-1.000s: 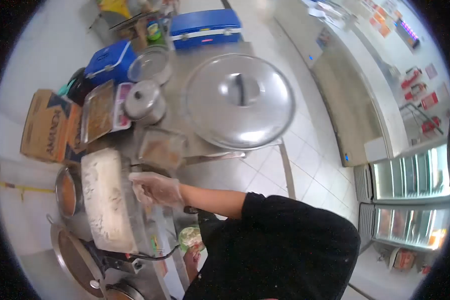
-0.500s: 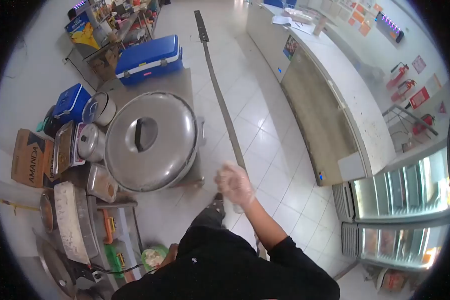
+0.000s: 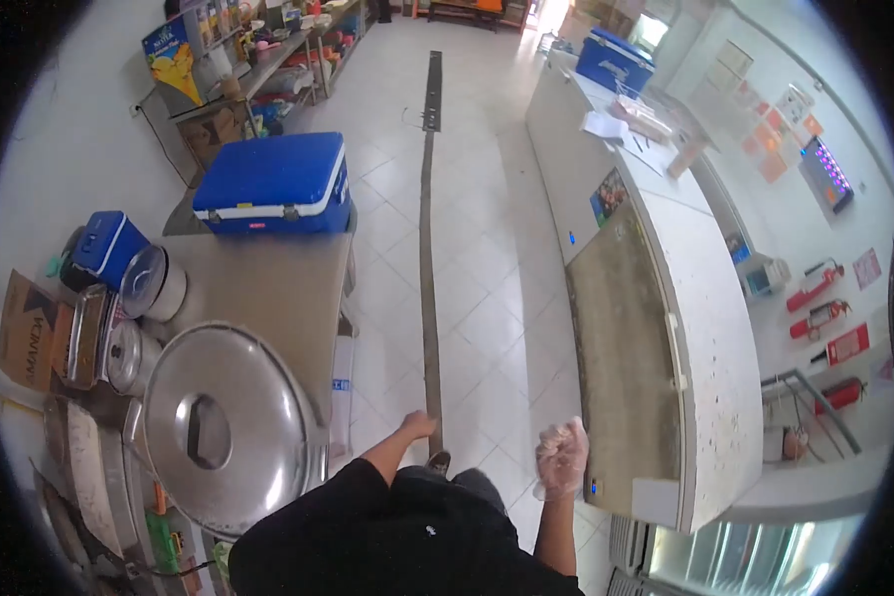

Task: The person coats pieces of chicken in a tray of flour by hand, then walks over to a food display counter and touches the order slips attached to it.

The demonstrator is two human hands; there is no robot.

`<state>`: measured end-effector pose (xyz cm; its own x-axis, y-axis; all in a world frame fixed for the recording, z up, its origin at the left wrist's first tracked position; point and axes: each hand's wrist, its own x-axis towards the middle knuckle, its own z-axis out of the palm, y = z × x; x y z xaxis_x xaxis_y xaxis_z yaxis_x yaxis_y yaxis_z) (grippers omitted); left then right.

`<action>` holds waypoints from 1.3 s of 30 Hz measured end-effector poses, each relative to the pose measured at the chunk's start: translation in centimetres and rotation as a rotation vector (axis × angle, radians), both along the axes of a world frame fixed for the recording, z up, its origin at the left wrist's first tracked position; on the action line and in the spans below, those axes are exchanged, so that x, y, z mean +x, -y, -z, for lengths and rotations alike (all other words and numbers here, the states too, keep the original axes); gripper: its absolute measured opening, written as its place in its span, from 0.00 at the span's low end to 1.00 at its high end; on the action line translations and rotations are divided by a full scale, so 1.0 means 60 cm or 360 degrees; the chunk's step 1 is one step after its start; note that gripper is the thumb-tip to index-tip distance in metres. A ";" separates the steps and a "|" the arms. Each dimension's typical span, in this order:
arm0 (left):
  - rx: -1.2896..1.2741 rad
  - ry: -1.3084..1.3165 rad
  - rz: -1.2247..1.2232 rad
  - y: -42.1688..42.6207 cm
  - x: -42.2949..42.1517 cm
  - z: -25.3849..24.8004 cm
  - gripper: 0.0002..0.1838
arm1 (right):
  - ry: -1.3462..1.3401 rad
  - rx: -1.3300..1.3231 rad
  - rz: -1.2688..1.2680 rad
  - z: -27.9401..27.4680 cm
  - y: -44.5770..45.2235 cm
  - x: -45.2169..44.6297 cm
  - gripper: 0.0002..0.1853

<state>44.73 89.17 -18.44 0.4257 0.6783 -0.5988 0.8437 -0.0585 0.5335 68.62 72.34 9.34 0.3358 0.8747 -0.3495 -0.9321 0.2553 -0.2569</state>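
Note:
Bare and loosely closed, my left hand [image 3: 417, 426] hangs over the tiled floor, with nothing visible in it. My right hand [image 3: 562, 459] wears a clear plastic glove; its fingers are curled in and I see nothing held. It is nearest to the long white chest freezer or counter [image 3: 636, 368] on the right, apart from it as far as I can tell. To the left of my left hand stands a large round metal pot with a lid [image 3: 233, 407], on a metal table [image 3: 253, 278]. Neither hand touches it.
A blue cooler [image 3: 273, 179] stands at the table's far end. A smaller blue cooler [image 3: 109, 243], a lidded pot [image 3: 129, 358] and a cardboard box [image 3: 25, 333] line the left wall. A drain channel [image 3: 430, 268] runs along the floor. Fire extinguishers [image 3: 819, 320] hang at right.
I have moved forward along the aisle, and the big pot is now lower in view. My right hand has shifted right, and my left hand has swung forward into clear view.

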 end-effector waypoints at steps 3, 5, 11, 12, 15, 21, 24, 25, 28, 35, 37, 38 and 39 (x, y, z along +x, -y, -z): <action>0.0083 0.0208 0.0037 -0.168 0.152 -0.075 0.18 | -0.0058 -0.0202 0.0162 -0.038 -0.117 0.071 0.19; 0.0171 0.0595 -0.0045 -0.265 0.221 -0.116 0.19 | -0.0051 -0.0232 0.0081 -0.012 -0.202 0.129 0.19; 0.0288 0.0142 0.0202 -0.494 0.204 0.014 0.24 | -0.0143 -0.0155 -0.0242 0.056 -0.527 0.271 0.15; 0.0227 -0.0118 0.0572 -0.523 0.165 0.083 0.25 | -0.0140 -0.0163 -0.0264 0.044 -0.591 0.292 0.15; -0.0403 -0.0871 -0.0042 -0.553 0.068 0.030 0.29 | 0.0030 -0.0025 -0.0562 0.047 -0.803 0.351 0.13; -0.0508 -0.0521 0.0084 -0.649 -0.026 0.085 0.16 | 0.0184 0.0076 -0.0832 0.028 -1.240 0.441 0.11; -0.1378 0.0624 -0.1674 -0.719 -0.036 0.085 0.10 | 0.0178 0.0111 -0.0906 0.044 -1.437 0.474 0.10; -0.1164 0.0143 -0.1672 -0.758 0.019 0.081 0.09 | 0.0166 0.0125 -0.0916 0.049 -1.501 0.482 0.10; -0.0968 -0.0330 -0.1461 -0.954 0.070 0.103 0.11 | -0.0089 0.0038 -0.0879 0.057 -1.671 0.502 0.10; -0.0056 -0.0171 -0.0808 -1.712 0.259 0.064 0.19 | -0.0094 -0.0008 -0.0842 0.052 -2.019 0.554 0.15; 0.0205 -0.0162 -0.0645 -1.919 0.340 -0.060 0.22 | -0.0008 -0.0010 -0.0808 0.056 -2.122 0.565 0.15; 0.0208 -0.0058 -0.0737 -2.014 0.367 -0.066 0.22 | 0.0082 -0.0024 -0.0785 0.062 -2.175 0.573 0.15; 0.0210 0.0045 -0.0828 -2.099 0.387 -0.068 0.21 | 0.0075 -0.0085 -0.0789 0.069 -2.231 0.583 0.14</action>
<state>67.96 215.13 -14.34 0.0277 0.8729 -0.4871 0.7645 0.2955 0.5730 103.62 206.23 5.23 -0.0994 0.9143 -0.3926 -0.9251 -0.2303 -0.3020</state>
